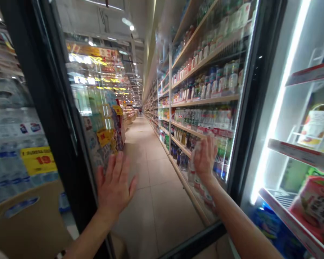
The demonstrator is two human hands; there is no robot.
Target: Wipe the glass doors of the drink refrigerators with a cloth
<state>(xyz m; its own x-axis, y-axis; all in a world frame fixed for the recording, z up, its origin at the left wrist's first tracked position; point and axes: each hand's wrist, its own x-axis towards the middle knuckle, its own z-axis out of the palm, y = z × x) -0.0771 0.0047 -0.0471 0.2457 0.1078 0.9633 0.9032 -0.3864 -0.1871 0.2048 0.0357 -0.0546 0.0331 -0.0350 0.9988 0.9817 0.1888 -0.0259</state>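
A glass fridge door with a black frame stands swung out in front of me. My left hand lies flat on the glass near the left side of the frame, fingers spread and pointing up, holding nothing. My right hand is also open, with its palm against the glass towards the door's right side. Through the glass I see a long shop aisle with a tiled floor and shelves of bottles.
At the right is the lit fridge interior with white wire shelves carrying juice cartons and a pink pack. Stacked water bottles with a yellow price tag and a cardboard box are at the left.
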